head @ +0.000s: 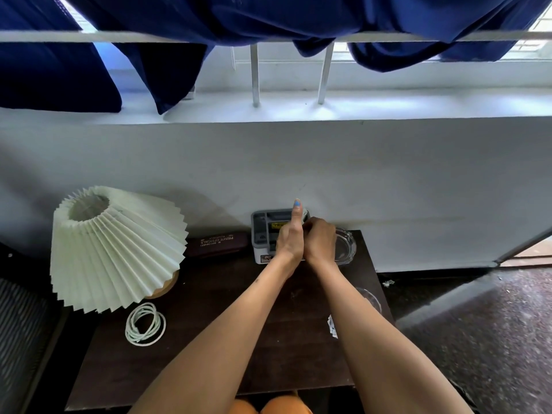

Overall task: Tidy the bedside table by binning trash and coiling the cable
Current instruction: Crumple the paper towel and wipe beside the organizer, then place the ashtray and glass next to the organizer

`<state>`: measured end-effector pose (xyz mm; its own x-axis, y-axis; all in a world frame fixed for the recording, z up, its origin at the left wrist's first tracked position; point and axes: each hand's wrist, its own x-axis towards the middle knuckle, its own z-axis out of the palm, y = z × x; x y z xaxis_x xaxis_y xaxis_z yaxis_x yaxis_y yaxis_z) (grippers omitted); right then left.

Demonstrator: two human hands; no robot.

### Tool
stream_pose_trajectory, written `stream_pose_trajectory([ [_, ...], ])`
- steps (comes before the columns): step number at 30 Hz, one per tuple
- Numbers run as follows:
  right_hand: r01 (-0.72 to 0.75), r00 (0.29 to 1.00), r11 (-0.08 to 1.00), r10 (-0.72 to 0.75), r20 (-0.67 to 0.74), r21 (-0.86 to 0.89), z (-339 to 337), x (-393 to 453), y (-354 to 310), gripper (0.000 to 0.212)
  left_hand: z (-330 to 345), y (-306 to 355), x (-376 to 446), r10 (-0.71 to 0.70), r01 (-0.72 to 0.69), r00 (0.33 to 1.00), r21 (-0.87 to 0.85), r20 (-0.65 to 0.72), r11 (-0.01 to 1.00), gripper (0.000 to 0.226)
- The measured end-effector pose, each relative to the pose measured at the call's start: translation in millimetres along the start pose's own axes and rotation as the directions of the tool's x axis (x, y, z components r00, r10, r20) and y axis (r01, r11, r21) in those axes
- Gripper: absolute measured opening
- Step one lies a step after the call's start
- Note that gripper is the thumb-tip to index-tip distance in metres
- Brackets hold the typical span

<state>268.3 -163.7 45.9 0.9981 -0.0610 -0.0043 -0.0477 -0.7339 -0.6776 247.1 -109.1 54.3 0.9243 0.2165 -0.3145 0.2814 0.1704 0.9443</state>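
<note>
On the dark bedside table (209, 354) a white cable (145, 324) lies coiled at the left, in front of the lamp. A small crumpled wrapper (332, 326) lies near the right edge. My left hand (288, 239) and my right hand (320, 240) are pressed together at the back of the table, over a grey and white box (260, 234). The left thumb points straight up, and the left fingers are hidden. The right fingers curl inward toward the left hand. A bit of something pale shows between the hands; I cannot tell what it is or which hand holds it.
A lamp with a pleated white shade (116, 249) leans at the back left. A dark glasses case (219, 242) lies beside the box. A glass ashtray (346, 245) sits at the back right, and another glass piece (370, 297) at the right edge. The white wall stands directly behind.
</note>
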Motion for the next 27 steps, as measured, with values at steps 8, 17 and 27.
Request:
stream_pose_trajectory([
  [8, -0.015, 0.992, 0.988, 0.034, 0.125, -0.151, 5.0, 2.9, 4.5, 0.028, -3.1, 1.1, -7.4, -0.015, 0.016, 1.000, 0.034, -0.016, 0.999, 0.063],
  [17, -0.001, 0.991, 0.999, 0.007, 0.137, -0.042, -8.9, -8.3, 1.1, 0.026, -2.7, 1.1, -22.4, -0.025, 0.028, 0.999, 0.097, -0.037, 0.995, 0.078],
  [27, -0.183, 0.962, 0.944, 0.229, -0.148, 0.273, -83.1, -43.3, 33.1, 0.028, 15.6, -27.4, -77.6, -0.083, 0.120, 0.989, 0.341, -0.121, 0.932, 0.044],
])
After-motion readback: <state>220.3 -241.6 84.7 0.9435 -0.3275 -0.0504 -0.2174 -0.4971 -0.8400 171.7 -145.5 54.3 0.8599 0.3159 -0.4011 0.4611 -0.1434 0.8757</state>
